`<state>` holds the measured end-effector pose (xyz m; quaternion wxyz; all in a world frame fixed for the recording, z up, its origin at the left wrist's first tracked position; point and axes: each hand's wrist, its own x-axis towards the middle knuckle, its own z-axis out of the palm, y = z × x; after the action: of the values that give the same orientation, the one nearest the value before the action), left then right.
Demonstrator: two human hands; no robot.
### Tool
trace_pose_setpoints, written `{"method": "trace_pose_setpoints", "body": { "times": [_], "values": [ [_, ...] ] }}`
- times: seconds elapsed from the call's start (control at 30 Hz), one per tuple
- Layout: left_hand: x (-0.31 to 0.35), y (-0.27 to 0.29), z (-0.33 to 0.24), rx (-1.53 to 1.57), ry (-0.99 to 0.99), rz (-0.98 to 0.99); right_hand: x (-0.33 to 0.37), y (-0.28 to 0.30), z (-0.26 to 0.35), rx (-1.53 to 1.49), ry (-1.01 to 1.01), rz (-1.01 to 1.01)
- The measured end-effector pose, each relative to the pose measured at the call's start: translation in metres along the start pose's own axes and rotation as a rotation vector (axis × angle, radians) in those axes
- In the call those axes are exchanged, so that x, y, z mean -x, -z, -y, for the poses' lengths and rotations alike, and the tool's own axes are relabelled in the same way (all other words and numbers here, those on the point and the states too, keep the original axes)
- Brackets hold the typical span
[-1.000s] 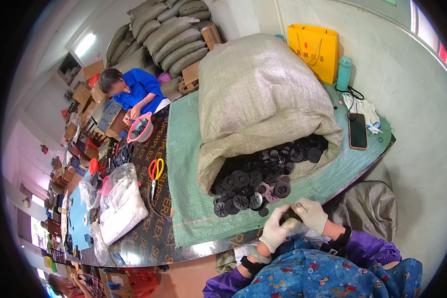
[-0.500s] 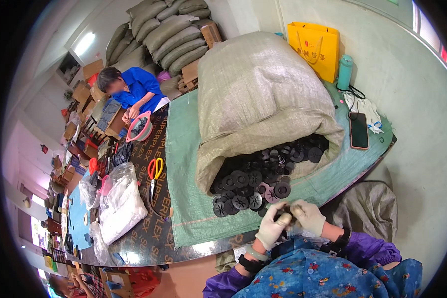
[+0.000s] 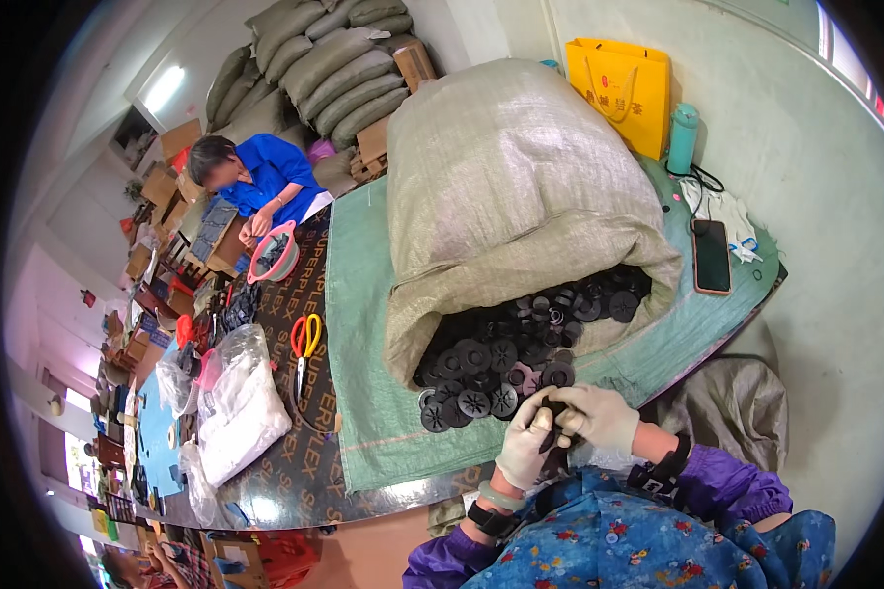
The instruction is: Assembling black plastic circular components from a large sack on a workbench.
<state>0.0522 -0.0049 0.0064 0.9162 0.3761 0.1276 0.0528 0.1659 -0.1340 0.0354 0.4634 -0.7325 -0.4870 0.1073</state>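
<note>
Both hands are in white gloves and meet at the table's near edge. Between them is a small round black plastic part (image 3: pixel 554 412), partly covered by the fingers. My left hand (image 3: pixel 524 444) pinches it from the left; my right hand (image 3: pixel 599 420) grips it from the right. Just beyond them, black ribbed plastic discs (image 3: pixel 473 403) spill from the mouth of a big woven sack (image 3: pixel 521 167) lying on its side. One disc among them has a pinkish tone (image 3: pixel 530 379).
A green woven sheet (image 3: pixel 383 432) covers the table under the sack. Scissors (image 3: pixel 304 353) and a clear plastic bag (image 3: pixel 241 402) lie left. A phone (image 3: pixel 711 257), bottle (image 3: pixel 683 139) and yellow bag (image 3: pixel 619 93) stand right. A co-worker in blue (image 3: pixel 265 187) sits across, by a pink-rimmed basket (image 3: pixel 275 253).
Both hands have shifted slightly up and left toward the discs. The black part, hidden before, now shows between the fingers.
</note>
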Motion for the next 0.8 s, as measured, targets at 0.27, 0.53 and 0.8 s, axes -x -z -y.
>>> {"method": "trace_pose_setpoints", "body": {
  "times": [0.27, 0.53, 0.8],
  "values": [
    [0.001, -0.011, -0.012, -0.351, -0.045, -0.118, 0.002, -0.009, -0.023, -0.208, -0.344, -0.050],
    [-0.034, -0.001, 0.000, -0.996, -0.239, -0.089, -0.032, 0.007, -0.058, 0.502, 0.001, 0.105],
    [-0.046, -0.031, -0.005, -1.993, -0.289, -0.203, -0.024, 0.010, -0.046, 0.634, -0.004, 0.185]
  ]
}}
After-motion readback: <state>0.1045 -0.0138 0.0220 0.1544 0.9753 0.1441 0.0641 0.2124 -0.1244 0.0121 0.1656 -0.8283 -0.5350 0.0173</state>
